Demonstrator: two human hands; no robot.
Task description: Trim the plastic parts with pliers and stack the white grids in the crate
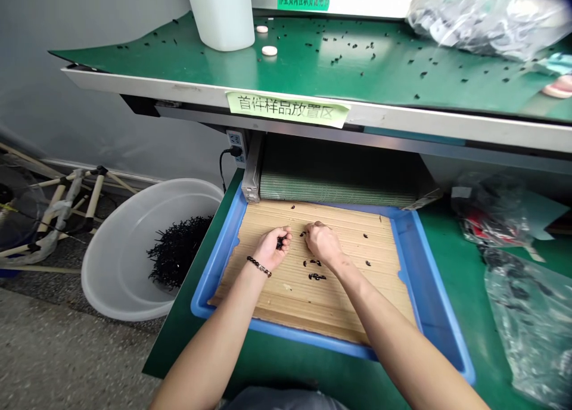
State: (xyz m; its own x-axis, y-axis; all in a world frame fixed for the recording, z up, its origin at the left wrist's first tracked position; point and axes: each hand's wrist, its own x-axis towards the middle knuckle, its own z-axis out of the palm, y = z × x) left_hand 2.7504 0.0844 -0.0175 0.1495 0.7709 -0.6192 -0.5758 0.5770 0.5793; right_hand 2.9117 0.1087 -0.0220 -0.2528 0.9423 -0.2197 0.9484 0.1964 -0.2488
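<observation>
Two bare hands work over the blue tray (440, 297) that I watch from afar through the head camera. The left hand (269, 252) is curled around a little heap of small black pieces (280, 242), cupped, I judge, so that none spill. The right hand (323, 244) is turned knuckles-up, fingertips bunched at the cardboard (277, 300); its knuckles hide the tips, so I cannot tell whether it grips anything. More pieces lie loose on the cardboard, several on the near side of the right hand, two well apart to the right. I take the cardboard for a pale, flat lining that makes dark bits easy to spot, and the tray's raised walls for a fence. The tray's far side meets the belt (330, 180), probably to catch what drops off it.
</observation>
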